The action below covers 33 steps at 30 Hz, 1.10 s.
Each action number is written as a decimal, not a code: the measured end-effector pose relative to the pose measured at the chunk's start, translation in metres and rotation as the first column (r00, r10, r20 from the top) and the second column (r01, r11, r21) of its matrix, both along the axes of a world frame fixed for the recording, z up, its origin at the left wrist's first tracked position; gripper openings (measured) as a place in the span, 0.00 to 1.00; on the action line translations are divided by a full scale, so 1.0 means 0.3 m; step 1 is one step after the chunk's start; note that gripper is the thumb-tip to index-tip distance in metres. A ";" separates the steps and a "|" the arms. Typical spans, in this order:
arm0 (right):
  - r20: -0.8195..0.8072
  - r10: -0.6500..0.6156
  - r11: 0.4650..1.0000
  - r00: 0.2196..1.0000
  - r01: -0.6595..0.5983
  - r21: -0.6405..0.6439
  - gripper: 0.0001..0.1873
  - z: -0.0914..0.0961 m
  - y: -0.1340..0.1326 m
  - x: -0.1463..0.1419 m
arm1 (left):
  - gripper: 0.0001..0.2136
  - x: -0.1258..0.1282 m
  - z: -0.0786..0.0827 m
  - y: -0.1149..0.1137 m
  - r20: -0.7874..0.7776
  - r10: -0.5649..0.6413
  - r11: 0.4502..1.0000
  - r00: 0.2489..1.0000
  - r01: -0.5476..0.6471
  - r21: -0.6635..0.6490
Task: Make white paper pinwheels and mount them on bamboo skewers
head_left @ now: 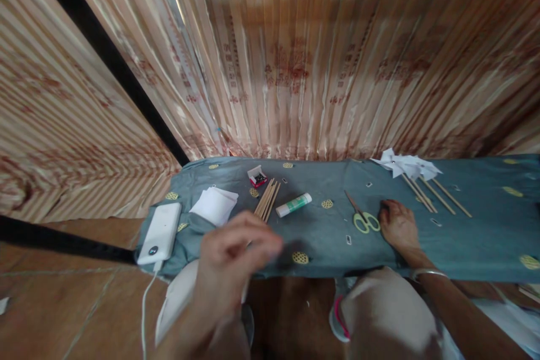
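Observation:
My left hand (234, 256) is raised over the table's near edge, in front of a bundle of wooden sticks (265, 202). Its fingers are curled into a pinch, slightly blurred, and whatever they may hold is hidden. Palm down on the cloth rests my right hand (399, 225), fingers stretched out, with nothing visible in it. Just left of it lie scissors (363, 220) with yellow-green handles. A glue stick (294, 205) lies between the sticks and the scissors. White paper pinwheels (407, 166) on wooden sticks lie beyond my right hand.
White paper squares (215, 205) are stacked at the left, near an open small red box (257, 176) of dark pieces. A white power bank (160, 233) with a cable sits at the left end of the cloth-covered table (320, 247). A curtain (295, 67) hangs behind.

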State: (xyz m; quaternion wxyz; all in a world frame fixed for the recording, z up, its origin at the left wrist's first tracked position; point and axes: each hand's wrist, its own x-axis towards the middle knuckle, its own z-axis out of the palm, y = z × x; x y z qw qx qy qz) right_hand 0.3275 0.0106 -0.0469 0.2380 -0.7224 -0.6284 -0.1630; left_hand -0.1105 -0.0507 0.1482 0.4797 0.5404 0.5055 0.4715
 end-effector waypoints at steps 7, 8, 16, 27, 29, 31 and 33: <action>0.008 -0.036 0.996 0.999 0.037 -0.078 0.22 0.009 -0.005 -0.005 | 0.09 -0.224 -0.223 0.376 -0.440 0.285 0.958 0.851 -0.233 0.170; 0.003 -0.037 0.996 0.999 0.037 -0.084 0.22 0.011 -0.006 -0.006 | 0.11 -0.257 -0.260 0.383 -0.542 0.285 0.957 0.791 -0.199 0.213; -0.013 -0.075 0.992 0.997 0.073 -0.100 0.21 0.021 -0.010 -0.015 | 0.21 -0.328 -0.388 0.380 -0.804 0.216 0.976 0.554 -0.110 0.187; -0.018 -0.084 0.989 0.996 0.081 -0.120 0.22 0.038 -0.010 -0.024 | 0.09 -0.331 -0.387 0.375 -0.788 0.203 0.979 0.582 -0.116 0.167; -0.018 -0.080 0.989 0.997 0.077 -0.124 0.23 0.043 -0.011 -0.027 | 0.08 -0.331 -0.383 0.372 -0.778 0.201 0.980 0.596 -0.132 0.152; -0.021 -0.077 0.989 0.997 0.074 -0.127 0.25 0.047 -0.012 -0.029 | 0.09 -0.333 -0.383 0.371 -0.766 0.207 0.977 0.608 -0.160 0.137; -0.026 -0.082 0.988 0.996 0.078 -0.130 0.26 0.049 -0.013 -0.029 | 0.10 -0.335 -0.385 0.374 -0.752 0.221 0.973 0.621 -0.197 0.123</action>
